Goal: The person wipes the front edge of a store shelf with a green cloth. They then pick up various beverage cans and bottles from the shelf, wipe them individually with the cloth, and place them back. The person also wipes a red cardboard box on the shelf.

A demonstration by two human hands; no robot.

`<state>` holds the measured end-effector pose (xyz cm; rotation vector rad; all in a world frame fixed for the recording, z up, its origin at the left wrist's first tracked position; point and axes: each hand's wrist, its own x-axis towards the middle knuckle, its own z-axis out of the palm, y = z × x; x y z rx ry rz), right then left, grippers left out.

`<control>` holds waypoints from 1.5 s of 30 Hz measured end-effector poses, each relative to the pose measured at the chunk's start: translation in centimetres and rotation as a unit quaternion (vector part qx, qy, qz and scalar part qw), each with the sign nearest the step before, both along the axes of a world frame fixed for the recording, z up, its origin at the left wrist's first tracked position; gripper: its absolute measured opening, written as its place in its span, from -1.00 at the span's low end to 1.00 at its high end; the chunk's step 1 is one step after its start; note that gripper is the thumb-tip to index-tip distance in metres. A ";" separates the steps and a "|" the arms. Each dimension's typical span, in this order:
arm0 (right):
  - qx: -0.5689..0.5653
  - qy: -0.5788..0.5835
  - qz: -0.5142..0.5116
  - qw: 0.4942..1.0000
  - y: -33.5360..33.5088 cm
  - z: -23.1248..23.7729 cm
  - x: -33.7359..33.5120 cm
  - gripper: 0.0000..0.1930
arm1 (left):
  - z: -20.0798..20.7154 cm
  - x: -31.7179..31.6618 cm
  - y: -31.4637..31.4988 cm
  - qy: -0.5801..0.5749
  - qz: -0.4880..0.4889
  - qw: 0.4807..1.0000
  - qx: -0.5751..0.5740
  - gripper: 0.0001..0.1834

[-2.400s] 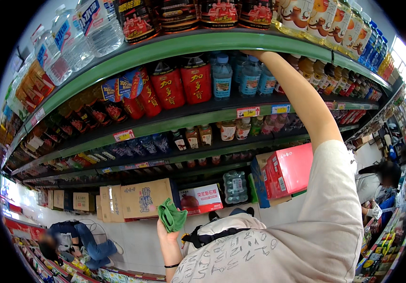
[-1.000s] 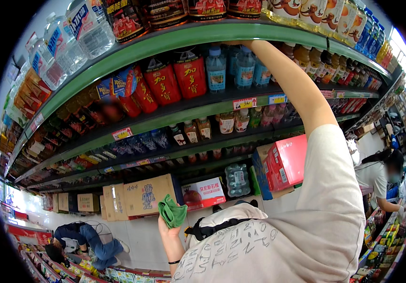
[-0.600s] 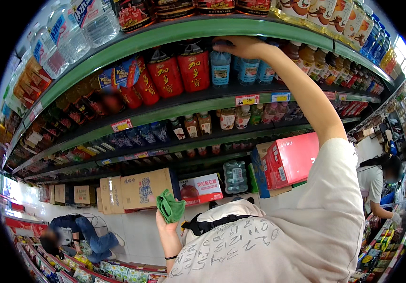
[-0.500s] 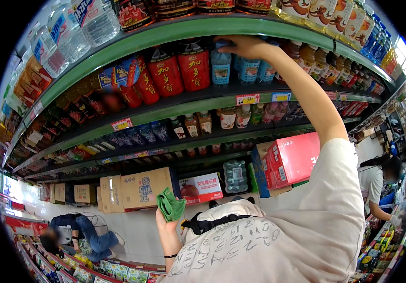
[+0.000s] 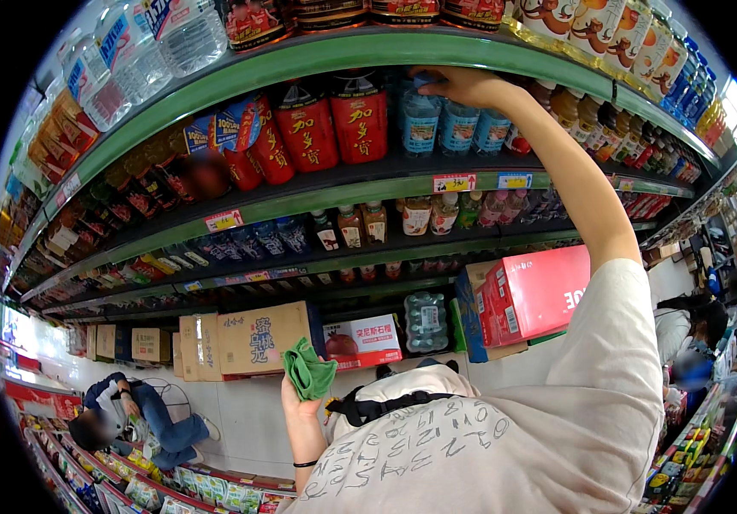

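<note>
My right hand reaches up to a shelf under a green shelf edge, its fingers closed round the blue cap of a clear blue drink bottle. That bottle stands upright in the front row, between red handled drink packs and more blue bottles. Low in front of my body, my left hand grips a crumpled green cloth, away from the shelves.
Large water bottles stand on the top shelf. Cartons, a shrink-wrapped bottle pack and a red box sit along the shelf foot. One person crouches at lower left; another is at the right.
My right hand and the blue bottle under it have shifted slightly right, closer to the neighbouring blue bottles. My left hand keeps the cloth in the same place. The person at right has changed posture.
</note>
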<state>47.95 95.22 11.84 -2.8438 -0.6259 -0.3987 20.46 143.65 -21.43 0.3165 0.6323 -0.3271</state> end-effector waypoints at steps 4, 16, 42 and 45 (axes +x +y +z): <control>0.002 0.014 -0.014 1.000 0.4 0.3 -0.4 -0.56 | 0.2 0.0 0.0 -0.005 -0.001 1.000 -0.005 -0.67; 0.072 -0.120 -0.042 0.989 1.9 1.9 1.1 -0.47 | 0.5 -0.1 0.4 -0.006 0.007 1.000 -0.019 -0.65; -0.062 -0.091 -0.236 0.966 -0.2 -0.1 9.7 -0.50 | -0.1 -1.5 2.7 0.017 0.089 0.995 -0.029 -0.68; -0.065 -0.090 -0.238 0.965 -0.3 -0.2 9.7 -0.51 | 0.7 -1.1 2.2 0.035 0.083 0.995 -0.032 -0.68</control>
